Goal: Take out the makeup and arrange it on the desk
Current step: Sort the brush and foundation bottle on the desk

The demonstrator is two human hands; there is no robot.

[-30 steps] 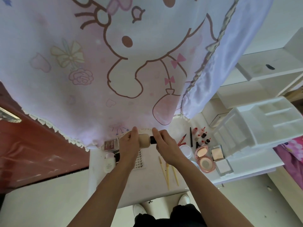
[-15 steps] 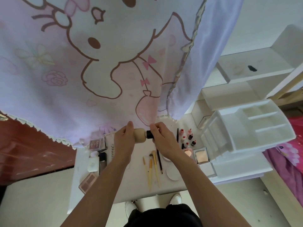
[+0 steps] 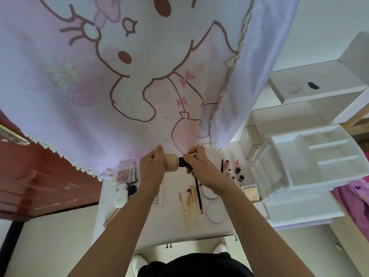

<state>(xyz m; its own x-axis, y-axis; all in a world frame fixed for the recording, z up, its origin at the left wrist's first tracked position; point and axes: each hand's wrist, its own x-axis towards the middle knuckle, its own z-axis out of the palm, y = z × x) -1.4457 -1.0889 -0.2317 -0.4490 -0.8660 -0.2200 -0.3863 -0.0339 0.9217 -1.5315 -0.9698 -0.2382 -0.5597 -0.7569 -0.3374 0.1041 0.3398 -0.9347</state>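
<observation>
You hold a beige bottle (image 3: 171,164) sideways in the middle of the frame, above the back of the desk (image 3: 169,228) and not touching it. Your left hand (image 3: 152,169) is wrapped round the beige body. Your right hand (image 3: 202,167) pinches the black cap (image 3: 182,162) with curled fingers.

Below the hands, brushes (image 3: 188,204) and a dark pencil (image 3: 198,193) lie side by side on the desk, with a round white lid (image 3: 216,212) just right of them. Small bottles (image 3: 237,169) stand in a cluster right of centre. A white tube (image 3: 120,196) and a reddish palette (image 3: 125,174) sit at centre left. A white organizer (image 3: 311,156) is at the right edge. A pink cartoon curtain (image 3: 99,76) fills the upper left.
</observation>
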